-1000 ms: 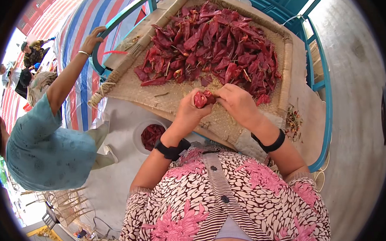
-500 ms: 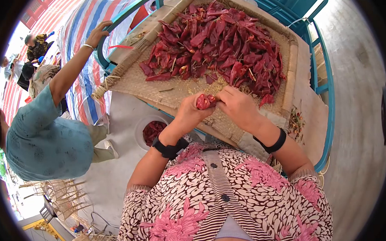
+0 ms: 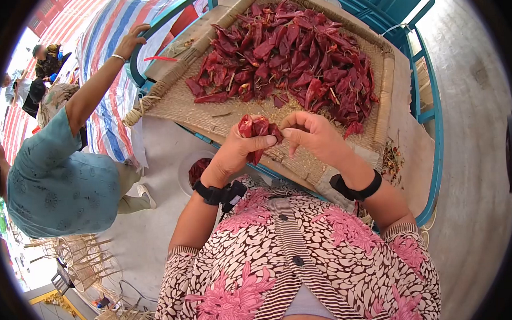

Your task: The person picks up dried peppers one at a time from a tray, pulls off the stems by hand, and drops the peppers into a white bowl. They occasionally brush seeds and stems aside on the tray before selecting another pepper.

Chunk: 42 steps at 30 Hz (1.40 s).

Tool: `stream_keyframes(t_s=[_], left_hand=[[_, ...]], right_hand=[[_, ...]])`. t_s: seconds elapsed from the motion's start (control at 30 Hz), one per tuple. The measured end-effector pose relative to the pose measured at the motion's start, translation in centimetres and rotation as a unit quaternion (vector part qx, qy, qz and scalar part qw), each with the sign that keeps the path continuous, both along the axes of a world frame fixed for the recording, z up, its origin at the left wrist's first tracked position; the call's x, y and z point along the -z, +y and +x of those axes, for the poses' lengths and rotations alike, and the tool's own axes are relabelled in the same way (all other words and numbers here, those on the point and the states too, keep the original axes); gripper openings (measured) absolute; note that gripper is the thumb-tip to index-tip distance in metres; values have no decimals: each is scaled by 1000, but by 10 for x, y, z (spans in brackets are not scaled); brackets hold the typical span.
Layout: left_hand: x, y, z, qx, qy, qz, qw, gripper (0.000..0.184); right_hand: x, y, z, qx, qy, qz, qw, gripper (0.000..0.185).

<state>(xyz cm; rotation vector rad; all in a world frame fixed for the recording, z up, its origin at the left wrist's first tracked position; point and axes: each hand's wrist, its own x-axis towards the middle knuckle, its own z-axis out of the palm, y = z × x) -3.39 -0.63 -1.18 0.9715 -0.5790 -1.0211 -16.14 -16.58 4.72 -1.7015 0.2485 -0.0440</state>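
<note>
My left hand [image 3: 230, 152] is closed around several dried red chili peppers [image 3: 256, 128], its thumb lying across them. Close to their right end, my right hand [image 3: 323, 142] has its thumb and index finger pinched together. Whatever is between those fingertips is too small to make out. Both hands hover over the near edge of a woven tray [image 3: 389, 79]. On the tray a large heap of dried red chilies [image 3: 286, 52] lies with loose seeds in front of it. Below my left wrist, a pale bowl [image 3: 183, 172] holds more red chilies [image 3: 198, 169], partly hidden by my arm.
The tray rests on a cart with teal rails [image 3: 429, 117]. To the left stands a person in a teal shirt [image 3: 65, 189], one hand on the cart's rail. Wicker frames [image 3: 84, 259] sit on the floor at lower left. Other people are beyond a striped sheet [image 3: 103, 64].
My left hand has turned, and more of the chilies in it show. The right hand has shifted slightly down and away from them. My left forearm now covers more of the bowl.
</note>
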Motion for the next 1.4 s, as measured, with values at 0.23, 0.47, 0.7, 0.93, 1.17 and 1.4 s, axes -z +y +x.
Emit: stream_keyframes(t_s=[0.23,0.47,0.7,0.93,1.17,1.4], left_hand=[[-8,7,7,45,-57,79,994,19],[-23,1,6,53,-79,67,993,18],[-22,1,2,102,-90,60,989,21],[1,2,-8,135,105,-46,984,30],[13,-9,-18,180,277,-188,925,25],[12,-7,-1,119,245,-197,942,26]], right_hand=[[1,7,-3,3,-235,-460,856,14],[0,12,-7,40,-166,-333,927,15],[-8,0,-10,-57,-57,-251,965,15],[-7,-6,-14,-100,42,129,986,13],[4,-6,-8,-104,-25,205,973,12],[3,10,-7,7,-91,135,987,13]])
